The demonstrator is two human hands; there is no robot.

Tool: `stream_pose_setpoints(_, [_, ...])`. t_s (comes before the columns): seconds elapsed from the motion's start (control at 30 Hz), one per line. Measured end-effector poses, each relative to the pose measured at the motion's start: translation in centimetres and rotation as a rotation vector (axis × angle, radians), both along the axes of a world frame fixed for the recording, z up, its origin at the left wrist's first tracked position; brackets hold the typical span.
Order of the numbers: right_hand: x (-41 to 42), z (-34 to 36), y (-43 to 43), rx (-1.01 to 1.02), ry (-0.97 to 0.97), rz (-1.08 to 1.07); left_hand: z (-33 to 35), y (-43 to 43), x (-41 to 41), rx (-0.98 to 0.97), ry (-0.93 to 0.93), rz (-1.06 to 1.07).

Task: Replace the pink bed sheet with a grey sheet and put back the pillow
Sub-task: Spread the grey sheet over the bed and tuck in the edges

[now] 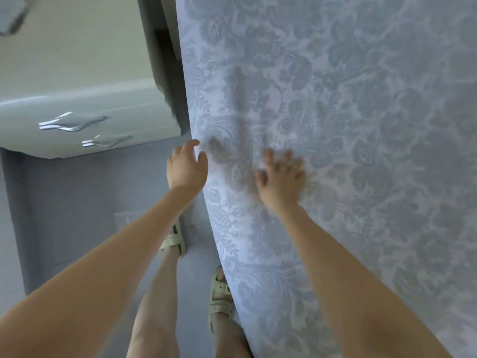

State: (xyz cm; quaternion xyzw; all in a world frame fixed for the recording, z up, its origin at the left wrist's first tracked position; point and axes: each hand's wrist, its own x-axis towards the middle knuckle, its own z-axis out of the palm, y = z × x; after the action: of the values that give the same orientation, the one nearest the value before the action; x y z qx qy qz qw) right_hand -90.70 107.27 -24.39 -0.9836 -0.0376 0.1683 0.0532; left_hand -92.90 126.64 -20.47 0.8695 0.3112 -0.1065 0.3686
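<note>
- We identify the grey woven bed sheet with a darker floral and paisley pattern [348, 125] spread across the bed, where it fills the right side of the view. The fabric is matte and lies mostly smooth, with faint lengthwise creases above the hands.
- The sheet's long axis runs from the bottom of the frame to the top, away from the person. Its left border follows the bed's side edge.
- The right hand [280, 177] lies palm down on the sheet, just inside that edge, with its fingers spread and straight. It grips nothing. Motion blur hides finer detail.
- The left hand [185, 169] is at the sheet's border with its fingers relaxed and its thumb apart, holding nothing. We cannot tell whether it touches the fabric.
- Both bare forearms reach forward, and the sheet lies under and to the right of them.
- Pale moulded strap sandals [219, 293] stand on the smooth grey floor [77, 202] just beside the bed.
- A glossy white drawer unit [90, 104] with curved chrome handles [72, 122] stands to the left.
</note>
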Motion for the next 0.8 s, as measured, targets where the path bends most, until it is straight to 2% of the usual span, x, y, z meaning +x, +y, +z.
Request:
stream_pose_setpoints(0.07, [-1.9,-1.0,3.7,0.023,-0.086,0.378,-1.1,1.8,2.0,-0.030,0.039,0.021])
stream_pose_setpoints(0.1, [-2.6,-1.3,4.5,0.026,-0.099,0.481,-1.6,2.5,2.9,-0.051,0.054,0.024])
stream_pose_setpoints(0.27, [-0.6,2.0,4.3,-0.024,0.005,0.634,-2.3,4.9,7.7,-0.269,0.099,0.018])
stream_pose_setpoints(0.37, [4.5,4.9,5.2,0.187,-0.053,0.571,-2.4,5.9,10.4,-0.491,0.134,0.091])
stream_pose_setpoints(0.43, [9.2,6.1,7.2,0.233,-0.109,0.511,-2.4,6.8,12.2,-0.676,0.191,0.232])
stream_pose_setpoints(0.53, [15.7,6.8,11.6,0.189,-0.156,0.607,-2.3,7.8,14.5,-0.894,0.232,0.371])
stream_pose_setpoints(0.63, [21.3,6.8,16.0,0.117,-0.202,0.855,-2.3,7.4,15.9,-1.082,0.290,0.414])
stream_pose_setpoints(0.8, [27.3,5.8,21.1,-0.144,-0.056,1.250,-4.0,6.8,16.7,-1.158,0.399,0.509])
